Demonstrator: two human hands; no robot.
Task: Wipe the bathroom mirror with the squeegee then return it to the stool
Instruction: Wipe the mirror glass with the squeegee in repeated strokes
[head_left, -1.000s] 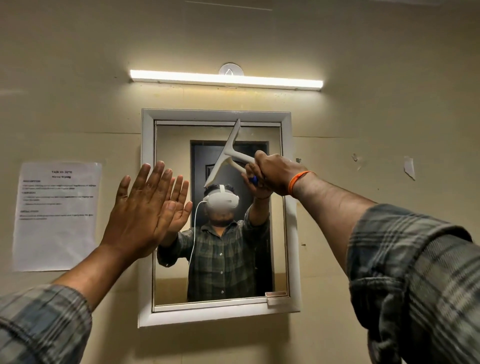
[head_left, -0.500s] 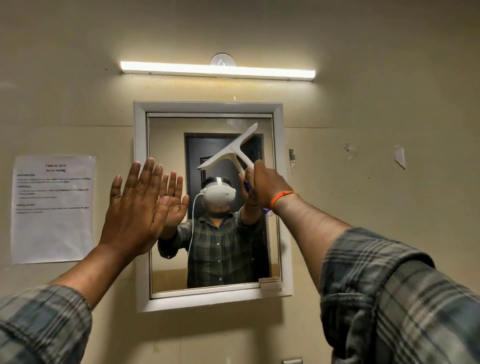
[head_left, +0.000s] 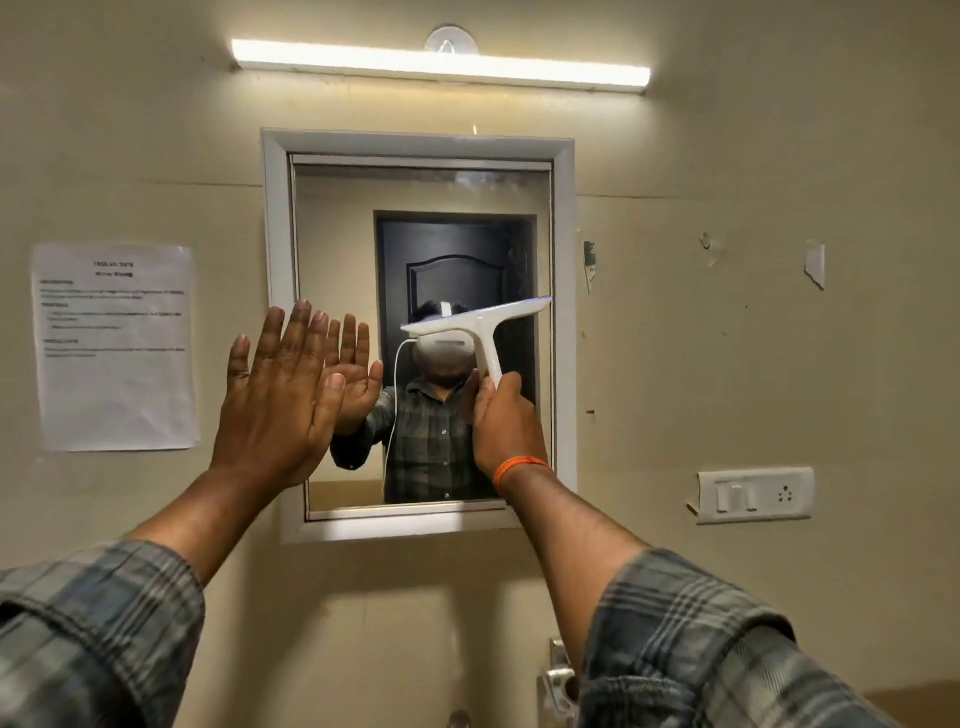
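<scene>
Your right hand (head_left: 506, 423) grips the white plastic squeegee (head_left: 480, 327) on the white-framed mirror (head_left: 278, 249); your flat, open left hand (head_left: 278, 397) covers its left edge beside a paper sheet (head_left: 114, 345).

A white sheet of paper (head_left: 115, 347) taped to the wall left of the mirror (head_left: 358, 249) carries printed text: a short heading with a second line under it and several paragraphs below, but the print is too blurred and small to read any word. A torn green-and-white scrap (head_left: 589, 264) stuck on the wall just right of the mirror frame shows marks that cannot be read either.
</scene>
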